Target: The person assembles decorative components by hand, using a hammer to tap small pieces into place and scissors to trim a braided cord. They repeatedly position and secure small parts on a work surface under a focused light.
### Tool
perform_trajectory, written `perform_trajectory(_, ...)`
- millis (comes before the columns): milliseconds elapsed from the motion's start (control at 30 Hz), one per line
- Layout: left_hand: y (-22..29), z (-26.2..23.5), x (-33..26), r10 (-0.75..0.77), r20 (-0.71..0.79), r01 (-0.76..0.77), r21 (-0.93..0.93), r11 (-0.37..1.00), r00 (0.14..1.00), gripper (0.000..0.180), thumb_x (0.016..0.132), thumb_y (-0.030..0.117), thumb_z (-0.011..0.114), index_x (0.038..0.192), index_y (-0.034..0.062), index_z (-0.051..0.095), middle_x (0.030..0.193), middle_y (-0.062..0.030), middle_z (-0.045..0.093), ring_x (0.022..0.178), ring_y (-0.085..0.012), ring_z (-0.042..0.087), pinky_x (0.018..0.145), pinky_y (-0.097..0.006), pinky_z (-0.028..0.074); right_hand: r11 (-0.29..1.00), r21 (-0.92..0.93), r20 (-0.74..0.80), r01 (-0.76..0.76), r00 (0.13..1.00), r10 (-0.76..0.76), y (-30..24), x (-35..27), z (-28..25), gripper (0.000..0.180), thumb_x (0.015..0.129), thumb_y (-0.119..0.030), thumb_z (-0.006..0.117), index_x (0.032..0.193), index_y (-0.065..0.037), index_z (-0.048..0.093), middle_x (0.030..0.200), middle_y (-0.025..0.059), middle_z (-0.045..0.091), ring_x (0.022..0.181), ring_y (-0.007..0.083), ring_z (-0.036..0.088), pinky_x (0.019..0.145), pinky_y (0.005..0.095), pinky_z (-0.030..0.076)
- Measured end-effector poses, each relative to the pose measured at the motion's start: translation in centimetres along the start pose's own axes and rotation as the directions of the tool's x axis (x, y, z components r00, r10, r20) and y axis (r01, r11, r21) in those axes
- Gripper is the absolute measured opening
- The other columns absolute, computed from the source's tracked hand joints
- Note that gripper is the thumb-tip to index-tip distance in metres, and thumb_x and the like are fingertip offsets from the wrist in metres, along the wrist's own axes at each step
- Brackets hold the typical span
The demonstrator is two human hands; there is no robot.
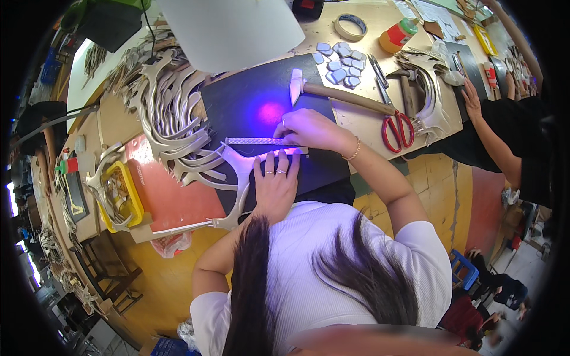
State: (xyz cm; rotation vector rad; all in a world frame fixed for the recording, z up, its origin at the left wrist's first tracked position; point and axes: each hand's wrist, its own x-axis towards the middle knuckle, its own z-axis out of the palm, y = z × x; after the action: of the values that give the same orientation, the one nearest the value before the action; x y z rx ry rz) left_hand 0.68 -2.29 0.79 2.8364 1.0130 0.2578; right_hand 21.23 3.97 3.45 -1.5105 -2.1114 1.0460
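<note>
My left hand (274, 183) presses flat, fingers spread, on a pale Y-shaped cut strap piece (240, 172) lying on the black work mat (249, 101). My right hand (309, 129) rests just beyond it, fingers curled over a narrow braided strip (252, 141) that lies along the piece's upper arm. A purple light spot glows on the mat above my right hand. Whether my right hand pinches the strip or only presses it is hidden.
A pile of similar pale strap pieces (169, 113) lies left of the mat. A hammer (338, 94), red-handled scissors (396, 127), small padded pieces (343, 62), a tape roll (350, 25) and a glue bottle (398, 34) sit behind. Another person's hand (472, 98) works at right.
</note>
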Motion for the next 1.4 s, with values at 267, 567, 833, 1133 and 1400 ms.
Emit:
perform_trajectory(267,0.0,0.2,0.0,-0.008,-0.035,0.007,-0.053,0.999,0.999,0.055,0.085,0.019,0.065,0.138,0.0093,0.055,0.133,-0.0191,0.049,0.127,-0.0389,0.043,0.108,-0.063,0.031,0.999,-0.049,-0.002,0.014,1.0,-0.014,0.0,-0.4,0.0,0.02,0.08,-0.013,0.069,0.098,-0.007,0.076,0.091,0.0116,0.072,0.089,0.0309,0.069,0.079,0.0427,0.053)
perform_trajectory(567,-0.6,0.1,0.4,0.006,-0.093,-0.015,-0.106,0.994,0.996,0.048,0.084,0.015,0.065,0.131,0.0086,0.06,0.132,-0.0187,0.049,0.127,-0.038,0.044,0.106,-0.059,0.035,0.996,-0.089,-0.044,0.009,0.999,-0.013,-0.1,-0.8,0.3,0.015,0.077,-0.013,0.07,0.09,-0.007,0.075,0.086,0.0114,0.071,0.086,0.0315,0.069,0.075,0.044,0.053)
perform_trajectory(833,-3.6,-0.6,3.0,0.268,-0.156,-0.293,-0.169,0.941,0.951,0.035,0.081,0.011,0.062,0.114,0.0024,0.068,0.12,-0.0154,0.056,0.116,-0.0343,0.053,0.101,-0.049,0.045,0.979,-0.185,-0.015,0.08,0.996,-0.084,0.5,-1.2,0.1,0.013,0.079,-0.013,0.07,0.09,-0.009,0.076,0.091,0.01,0.07,0.085,0.0313,0.068,0.073,0.0433,0.052)
perform_trajectory(1133,-4.5,-0.6,3.6,0.394,-0.146,-0.415,-0.162,0.895,0.907,0.036,0.081,0.012,0.06,0.113,-0.0026,0.067,0.12,-0.0147,0.061,0.119,-0.0317,0.057,0.101,-0.047,0.047,0.999,-0.046,-0.052,0.006,0.999,-0.008,1.2,-3.5,-0.5,0.022,0.088,-0.014,0.066,0.109,-0.01,0.074,0.095,0.0074,0.069,0.095,0.0275,0.065,0.084,0.0395,0.047)
perform_trajectory(1400,-4.8,-0.7,3.9,0.42,-0.11,-0.433,-0.15,0.889,0.901,0.038,0.082,0.012,0.058,0.116,-0.0027,0.065,0.122,-0.0156,0.064,0.115,-0.0308,0.06,0.099,-0.046,0.047,0.996,-0.023,-0.314,-0.089,0.946,0.077,0.6,-8.3,1.0,0.039,0.078,-0.021,0.08,0.113,-0.009,0.07,0.108,0.0089,0.06,0.101,0.0298,0.059,0.092,0.041,0.045)
